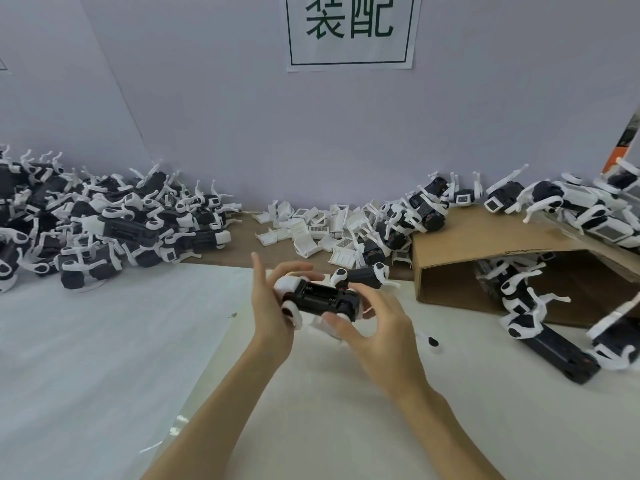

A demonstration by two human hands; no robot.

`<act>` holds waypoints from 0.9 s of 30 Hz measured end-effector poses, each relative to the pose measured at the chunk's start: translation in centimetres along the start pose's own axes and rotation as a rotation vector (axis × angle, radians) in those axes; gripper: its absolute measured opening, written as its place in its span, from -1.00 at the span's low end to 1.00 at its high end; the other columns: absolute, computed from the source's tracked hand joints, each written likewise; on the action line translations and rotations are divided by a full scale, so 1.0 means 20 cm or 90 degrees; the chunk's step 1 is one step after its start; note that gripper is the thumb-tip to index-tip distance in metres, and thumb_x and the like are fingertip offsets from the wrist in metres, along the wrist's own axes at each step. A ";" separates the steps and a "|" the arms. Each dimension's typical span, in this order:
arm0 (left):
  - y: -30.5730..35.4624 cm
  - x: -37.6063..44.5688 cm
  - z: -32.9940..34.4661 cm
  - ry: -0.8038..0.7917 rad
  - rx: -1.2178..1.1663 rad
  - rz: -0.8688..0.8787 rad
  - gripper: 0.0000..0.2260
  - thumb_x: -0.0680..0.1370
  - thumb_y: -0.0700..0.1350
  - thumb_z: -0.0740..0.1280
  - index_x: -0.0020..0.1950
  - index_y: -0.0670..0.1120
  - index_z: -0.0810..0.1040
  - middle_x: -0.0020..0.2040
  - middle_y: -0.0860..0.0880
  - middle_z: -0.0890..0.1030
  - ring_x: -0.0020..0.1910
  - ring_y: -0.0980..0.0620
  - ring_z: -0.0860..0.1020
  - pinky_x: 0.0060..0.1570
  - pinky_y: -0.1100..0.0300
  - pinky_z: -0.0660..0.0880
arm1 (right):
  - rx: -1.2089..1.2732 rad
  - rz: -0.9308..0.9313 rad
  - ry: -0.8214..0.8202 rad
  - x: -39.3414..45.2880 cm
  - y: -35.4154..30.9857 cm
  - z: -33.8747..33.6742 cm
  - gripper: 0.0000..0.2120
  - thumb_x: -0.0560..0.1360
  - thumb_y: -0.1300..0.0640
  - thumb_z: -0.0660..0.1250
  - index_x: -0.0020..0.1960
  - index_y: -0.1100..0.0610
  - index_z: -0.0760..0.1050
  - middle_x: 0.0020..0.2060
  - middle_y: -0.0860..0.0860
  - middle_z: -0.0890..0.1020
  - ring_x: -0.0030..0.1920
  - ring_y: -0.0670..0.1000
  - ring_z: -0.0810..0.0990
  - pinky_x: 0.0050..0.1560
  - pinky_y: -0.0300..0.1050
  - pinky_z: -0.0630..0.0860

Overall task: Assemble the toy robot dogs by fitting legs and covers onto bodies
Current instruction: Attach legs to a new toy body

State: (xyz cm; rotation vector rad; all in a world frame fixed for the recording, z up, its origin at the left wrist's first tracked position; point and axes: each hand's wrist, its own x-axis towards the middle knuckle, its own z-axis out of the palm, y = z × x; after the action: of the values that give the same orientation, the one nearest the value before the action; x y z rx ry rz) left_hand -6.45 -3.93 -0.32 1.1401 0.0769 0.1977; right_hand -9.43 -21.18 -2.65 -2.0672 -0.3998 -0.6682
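At far left we see a heaped pile of black-and-white plastic toy dogs (104, 226), too many to count, reaching the tabletop's left edge. In front of it the white-covered tabletop (86, 358) lies open toward us. At centre our left hand (272, 313) cradles one black toy dog body with white leg joints (320, 299), battery bay up, fingers curled round its left end; our right hand (372, 332) pinches its right end with thumb and fingers. Behind, a scatter of white plastic covers (311, 226) lies by the wall. One more toy dog (363, 275) lies just behind the hands. To the right, a brown cardboard box on its side (485, 254) spills further dogs.
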 end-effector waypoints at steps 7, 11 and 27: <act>-0.02 0.06 -0.03 0.231 0.024 -0.069 -0.56 0.71 0.19 0.28 -0.16 -0.13 0.59 -0.34 -0.11 0.64 -0.43 -0.07 0.54 -0.40 0.14 0.44 | 0.280 0.193 -0.069 0.02 0.07 0.00 -0.65 0.67 -0.17 0.14 0.28 -0.07 0.59 0.08 -0.10 0.70 0.07 -0.08 0.65 0.11 -0.05 0.61; 0.01 0.10 -0.09 0.283 -0.095 -0.149 -0.65 0.74 0.07 0.25 -0.11 -0.15 0.52 -0.15 -0.21 0.64 -0.54 -0.09 0.62 -0.22 0.02 0.51 | -0.112 0.070 -0.233 -0.02 0.14 0.04 -0.51 0.60 -0.09 0.41 0.50 -0.11 0.44 0.28 -0.15 0.52 0.29 -0.07 0.40 0.30 -0.15 0.41; 0.03 0.07 -0.08 0.294 -0.156 -0.188 -0.75 0.71 -0.07 0.24 -0.14 -0.13 0.47 0.14 -0.24 0.61 -0.02 -0.29 0.59 -0.47 0.18 0.52 | -0.033 0.056 -0.186 -0.03 0.14 0.08 -0.76 0.67 0.08 0.29 0.29 -0.12 0.60 0.20 -0.19 0.61 0.24 -0.08 0.50 0.30 -0.13 0.45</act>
State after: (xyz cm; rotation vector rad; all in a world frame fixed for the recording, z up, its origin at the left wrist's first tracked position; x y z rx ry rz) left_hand -5.37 -1.93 -0.49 0.8094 0.6107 0.1977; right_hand -7.98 -21.40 -5.43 -2.2243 -0.4571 -0.3257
